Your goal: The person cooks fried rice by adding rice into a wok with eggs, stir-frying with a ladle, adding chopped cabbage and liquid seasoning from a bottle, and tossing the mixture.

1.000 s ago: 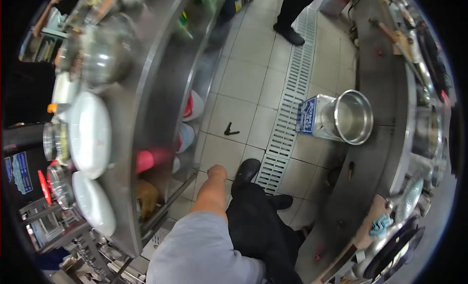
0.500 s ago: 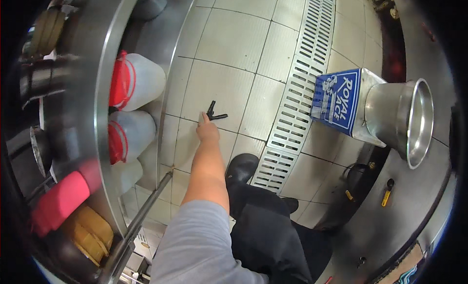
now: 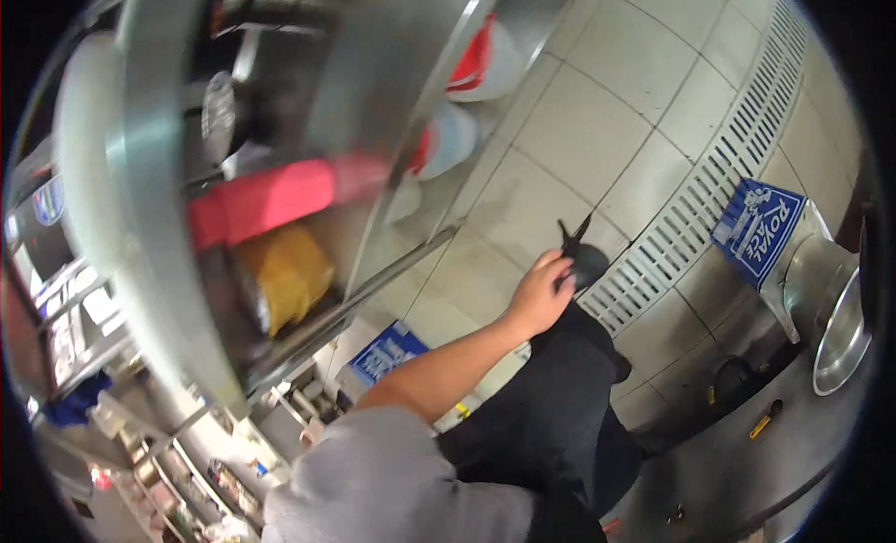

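Note:
My left hand [image 3: 546, 296] is closed round a small black V-shaped tool [image 3: 574, 237], its two narrow prongs spread and pointing away from me. Its exact kind I cannot make out. The hand is above the tiled floor, beside my black shoe [image 3: 590, 263] and just in front of my dark-clad leg [image 3: 523, 394]. The fingers wrap the tool's near end and partly hide it. My right hand does not show.
On the left stands a metal shelf unit [image 3: 448, 86] holding red-topped white buckets [image 3: 453, 137], with pink [image 3: 271, 202] and yellow [image 3: 285, 272] items above. A slotted drain grate [image 3: 691, 226] crosses the floor. Rightward are a blue tin [image 3: 761, 230] and a steel pot [image 3: 840, 342].
My left hand has picked the black tool up off the floor and drawn it back toward my leg. The view has swung left, showing more of the shelves.

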The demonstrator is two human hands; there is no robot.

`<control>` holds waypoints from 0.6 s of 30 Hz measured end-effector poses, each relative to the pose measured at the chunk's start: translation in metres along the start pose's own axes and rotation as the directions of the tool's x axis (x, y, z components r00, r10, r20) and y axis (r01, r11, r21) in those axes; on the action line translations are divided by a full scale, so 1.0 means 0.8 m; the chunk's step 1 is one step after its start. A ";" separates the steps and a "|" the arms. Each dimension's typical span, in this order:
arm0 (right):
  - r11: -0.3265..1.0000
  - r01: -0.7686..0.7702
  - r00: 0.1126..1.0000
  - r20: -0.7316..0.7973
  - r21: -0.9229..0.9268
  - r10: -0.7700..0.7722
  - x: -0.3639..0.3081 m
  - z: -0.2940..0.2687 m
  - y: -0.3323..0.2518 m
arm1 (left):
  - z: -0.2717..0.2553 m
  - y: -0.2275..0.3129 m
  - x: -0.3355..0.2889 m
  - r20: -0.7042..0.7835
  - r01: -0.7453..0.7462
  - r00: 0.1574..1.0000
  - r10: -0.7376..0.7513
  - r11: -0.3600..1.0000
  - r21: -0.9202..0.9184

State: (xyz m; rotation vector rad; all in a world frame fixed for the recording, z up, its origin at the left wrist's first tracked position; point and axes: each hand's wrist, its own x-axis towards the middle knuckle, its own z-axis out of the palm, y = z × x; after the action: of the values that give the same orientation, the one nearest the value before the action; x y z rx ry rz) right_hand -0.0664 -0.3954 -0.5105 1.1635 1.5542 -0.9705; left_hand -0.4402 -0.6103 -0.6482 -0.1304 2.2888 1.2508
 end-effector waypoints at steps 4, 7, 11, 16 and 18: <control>0.999 0.022 0.999 0.050 -0.031 -0.020 -0.062 -0.015 0.013 | -0.211 0.098 -0.190 -0.284 0.147 0.959 -0.018 0.886 0.440; 0.998 0.022 0.999 0.047 -0.064 -0.019 -0.112 -0.031 0.034 | -0.334 0.146 -0.257 -0.609 0.336 0.789 0.083 0.771 0.541; 0.995 0.029 1.000 0.013 -0.098 -0.028 -0.186 -0.060 0.079 | -0.415 0.134 -0.255 -0.689 0.525 0.637 -0.347 0.849 0.058; 0.987 0.140 0.971 -0.184 -0.079 -0.152 -0.281 -0.072 0.147 | -0.327 0.192 -0.224 -0.710 0.403 0.700 -0.070 0.860 0.313; 0.958 0.285 0.896 -0.346 -0.028 -0.277 -0.351 -0.115 0.045 | -0.279 0.208 -0.249 -0.426 0.081 0.891 0.155 0.871 0.485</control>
State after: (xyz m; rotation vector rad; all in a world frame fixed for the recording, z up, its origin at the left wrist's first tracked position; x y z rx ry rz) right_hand -0.0195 -0.3649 -0.2181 1.1944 2.0442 -1.0089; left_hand -0.4123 -0.7281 -0.3278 -0.2115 2.9592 0.6488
